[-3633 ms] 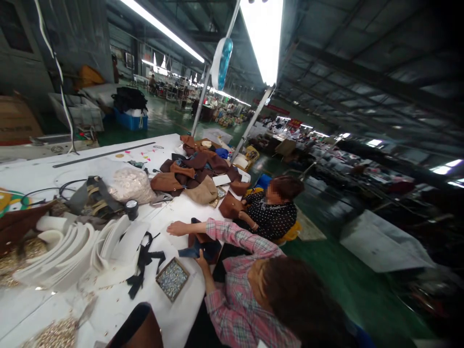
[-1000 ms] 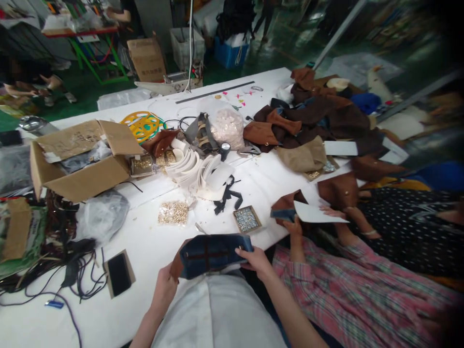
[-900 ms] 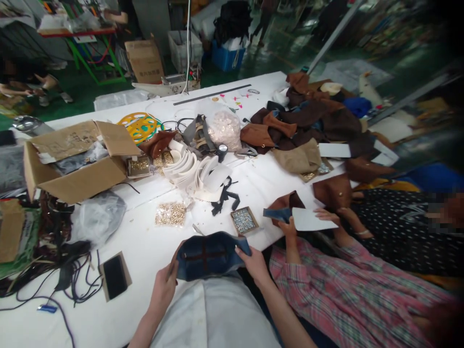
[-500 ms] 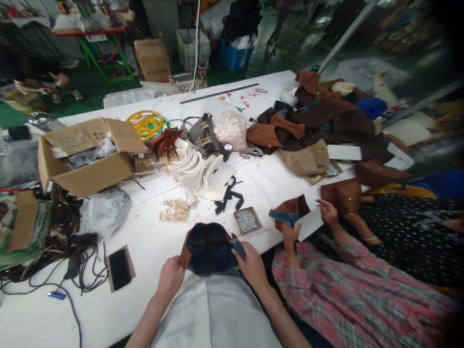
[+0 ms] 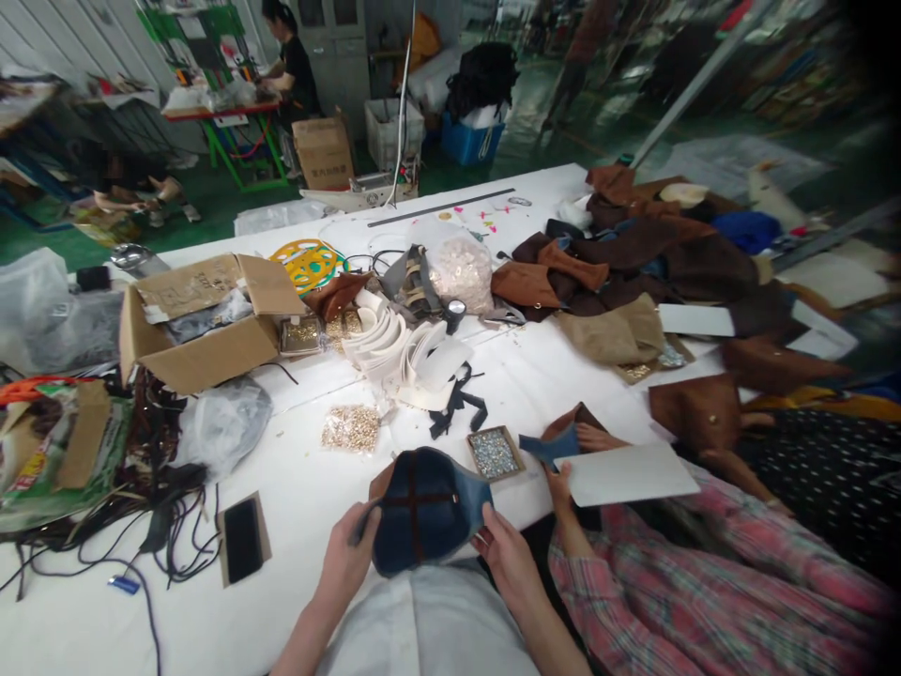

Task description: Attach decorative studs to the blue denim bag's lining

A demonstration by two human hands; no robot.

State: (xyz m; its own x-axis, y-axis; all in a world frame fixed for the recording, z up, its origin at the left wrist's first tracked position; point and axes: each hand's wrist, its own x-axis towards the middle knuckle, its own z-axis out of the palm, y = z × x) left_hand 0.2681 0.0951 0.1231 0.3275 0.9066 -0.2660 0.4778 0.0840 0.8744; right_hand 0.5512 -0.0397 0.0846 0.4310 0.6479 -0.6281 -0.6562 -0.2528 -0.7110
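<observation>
In the head view, the left hand (image 5: pixel 352 549) has its fingers closed on the left edge of a blue-lined pouch (image 5: pixel 426 516), and the right hand (image 5: pixel 501 546) is holding the opposite edge between thumb and fingers. The pouch is in front of the person, at the near side of the white table (image 5: pixel 310 498). Just beyond it stands a small square tray (image 5: pixel 507 473) with silvery pieces (image 5: pixel 493 451); a clear bag (image 5: pixel 350 428) of golden pieces lies more left.

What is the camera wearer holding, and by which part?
A blue-lined brown piece, held by opposite side edges: the left hand on its left, the right hand on its right.
</observation>
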